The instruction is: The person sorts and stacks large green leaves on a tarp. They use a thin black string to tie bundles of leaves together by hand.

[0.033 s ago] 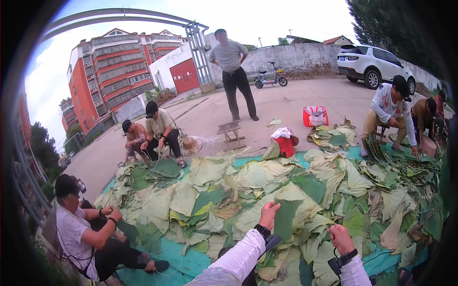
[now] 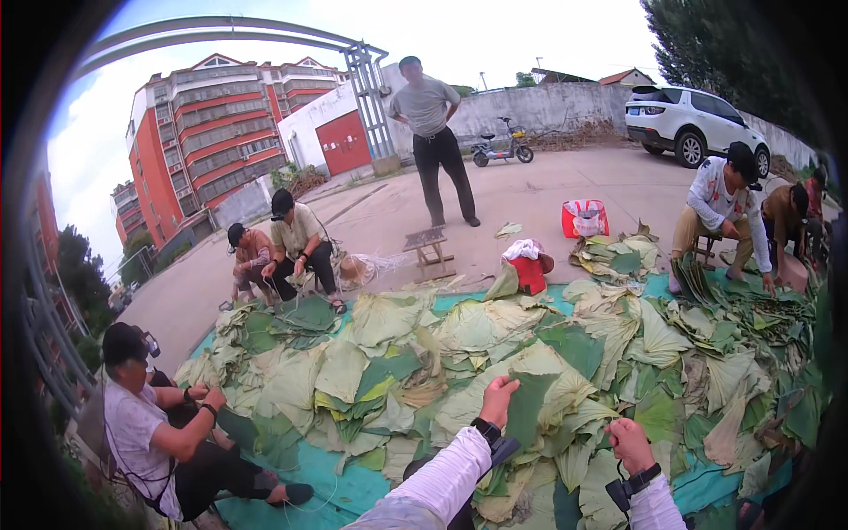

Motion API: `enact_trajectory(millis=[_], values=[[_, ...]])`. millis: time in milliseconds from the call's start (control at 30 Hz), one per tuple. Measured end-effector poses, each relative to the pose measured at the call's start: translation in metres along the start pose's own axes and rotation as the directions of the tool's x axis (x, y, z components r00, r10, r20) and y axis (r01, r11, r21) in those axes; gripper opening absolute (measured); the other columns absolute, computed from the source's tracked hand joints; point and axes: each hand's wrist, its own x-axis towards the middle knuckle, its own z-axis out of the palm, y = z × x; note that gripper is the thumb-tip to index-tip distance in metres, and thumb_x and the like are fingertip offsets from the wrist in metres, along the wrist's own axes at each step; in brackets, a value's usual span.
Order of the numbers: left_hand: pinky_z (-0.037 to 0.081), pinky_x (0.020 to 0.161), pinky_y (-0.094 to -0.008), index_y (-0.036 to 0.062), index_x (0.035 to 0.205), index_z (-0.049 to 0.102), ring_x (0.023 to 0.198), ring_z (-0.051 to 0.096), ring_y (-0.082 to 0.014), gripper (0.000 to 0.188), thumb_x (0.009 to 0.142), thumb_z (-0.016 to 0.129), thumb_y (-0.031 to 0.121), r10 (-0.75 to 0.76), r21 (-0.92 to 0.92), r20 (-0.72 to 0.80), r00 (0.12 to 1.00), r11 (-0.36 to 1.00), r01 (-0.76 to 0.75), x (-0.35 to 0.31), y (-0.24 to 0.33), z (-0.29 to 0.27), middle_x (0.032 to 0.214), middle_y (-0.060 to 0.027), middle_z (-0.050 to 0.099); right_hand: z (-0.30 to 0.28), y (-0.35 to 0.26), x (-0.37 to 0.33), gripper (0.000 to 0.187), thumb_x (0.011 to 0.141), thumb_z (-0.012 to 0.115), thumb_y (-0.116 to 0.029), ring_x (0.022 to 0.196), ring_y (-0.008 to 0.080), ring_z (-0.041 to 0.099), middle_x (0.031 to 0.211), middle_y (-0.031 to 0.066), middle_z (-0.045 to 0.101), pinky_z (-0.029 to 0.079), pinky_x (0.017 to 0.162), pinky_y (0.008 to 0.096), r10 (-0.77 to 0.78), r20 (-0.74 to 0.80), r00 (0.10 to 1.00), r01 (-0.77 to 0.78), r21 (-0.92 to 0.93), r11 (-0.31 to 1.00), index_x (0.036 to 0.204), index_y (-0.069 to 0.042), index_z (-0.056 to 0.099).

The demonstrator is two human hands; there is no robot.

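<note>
My left hand (image 2: 498,401) is closed on the edge of a dark green lotus leaf (image 2: 530,408), which hangs to the right of its fingers. Lower and to the right, my right hand (image 2: 630,444) is held in a pinch above the leaves. Whatever is between its fingertips, if anything, is too small to make out. Under both hands spreads a wide heap of large lotus leaves (image 2: 481,322), some pale and dried, others darker green. A teal ground sheet (image 2: 322,477) shows beneath the heap.
A seated person (image 2: 159,424) works at the left; two seated people (image 2: 300,238) are behind the heap. More people (image 2: 729,208) sit at the right, and one person (image 2: 427,106) stands. A wooden stool (image 2: 426,240) and red bags (image 2: 585,217) are beyond the leaves.
</note>
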Motion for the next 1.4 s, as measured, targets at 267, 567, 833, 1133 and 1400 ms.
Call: enact_trajectory(millis=[267,567,833,1133,1400], values=[[0.042,0.062,-0.0211,0.0036,0.085,0.056,0.068,0.051,-0.0067,0.010,0.077,0.060,0.008,0.054,0.168,0.053,0.997,0.984,-0.062,0.006,-0.004,0.011,0.077,0.0008,0.057,-0.001,0.003,-0.001,0.013,0.080,0.049,-0.013,0.036,0.0048,0.031,0.051,-0.0006,0.044,0.021,0.033,0.0202,0.026,0.054,0.998,-0.025,-0.026,0.999,0.074,-0.003,0.054],[0.042,0.063,-0.0211,0.0025,0.088,0.057,0.069,0.051,-0.0070,0.012,0.078,0.059,0.009,0.090,0.217,0.109,0.990,0.970,-0.112,-0.005,0.006,0.022,0.078,0.0004,0.057,0.006,0.009,-0.002,0.011,0.081,0.050,-0.011,0.037,0.0062,0.038,0.055,0.0019,0.051,0.028,0.034,0.0201,0.015,0.116,0.993,-0.005,-0.080,0.997,0.077,-0.002,0.055],[0.043,0.065,-0.0219,0.0009,0.089,0.057,0.072,0.053,-0.0077,0.013,0.079,0.058,0.008,0.072,0.218,0.105,0.992,0.971,-0.094,-0.011,0.013,0.024,0.080,-0.0009,0.058,0.006,0.020,0.002,0.016,0.083,0.050,-0.013,0.040,0.0063,0.043,0.056,0.0016,0.055,0.033,0.037,0.0197,-0.022,0.121,0.992,0.038,-0.135,0.990,0.079,-0.001,0.060],[0.042,0.062,-0.0208,0.0012,0.088,0.057,0.068,0.052,-0.0065,0.012,0.079,0.058,0.008,0.097,0.209,0.127,0.987,0.970,-0.122,-0.011,0.014,0.022,0.077,0.0005,0.057,0.009,0.018,-0.002,0.017,0.084,0.051,-0.016,0.041,0.0048,0.039,0.053,-0.0014,0.049,0.029,0.037,0.0182,0.016,0.136,0.991,0.004,-0.144,0.990,0.080,-0.001,0.060],[0.042,0.063,-0.0209,0.0012,0.088,0.057,0.069,0.052,-0.0071,0.012,0.078,0.058,0.008,0.098,0.223,0.133,0.986,0.967,-0.126,-0.009,0.009,0.020,0.078,0.0000,0.057,0.007,0.023,-0.002,0.015,0.084,0.051,-0.014,0.040,0.0046,0.037,0.054,-0.0007,0.049,0.027,0.037,0.0186,0.011,0.149,0.989,0.009,-0.129,0.992,0.083,-0.001,0.059]])
